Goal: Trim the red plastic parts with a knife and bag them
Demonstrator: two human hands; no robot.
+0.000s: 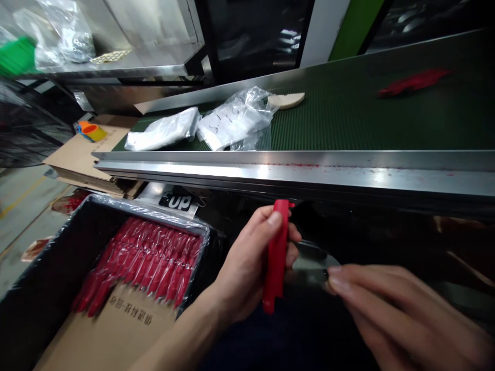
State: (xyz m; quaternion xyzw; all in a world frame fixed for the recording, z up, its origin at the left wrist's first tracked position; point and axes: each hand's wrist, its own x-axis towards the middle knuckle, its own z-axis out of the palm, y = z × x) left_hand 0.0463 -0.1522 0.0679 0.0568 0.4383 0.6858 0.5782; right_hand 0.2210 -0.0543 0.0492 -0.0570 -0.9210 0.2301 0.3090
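Observation:
My left hand [247,260] is closed around a long, narrow red plastic piece [276,257]. The thumb presses on its face near the upper end, and the fingers curl behind it. To the right, my right hand [394,304] pinches a thin, flat grey piece [309,273] between thumb and fingertips. This piece is blurred and reaches toward the red one, with a small dark spot by my fingertips. Whether the two pieces touch, I cannot tell. Both hands are below the front edge of the conveyor.
A green ribbed conveyor belt [328,126] with a metal rail [348,172] runs across, carrying plastic bags [235,116], a beige piece [286,100] and a red piece [413,82]. At lower left, a lined bin [42,273] contains rows of wrapped red pieces [154,257] on cardboard. Tape [93,131] lies on stacked cardboard.

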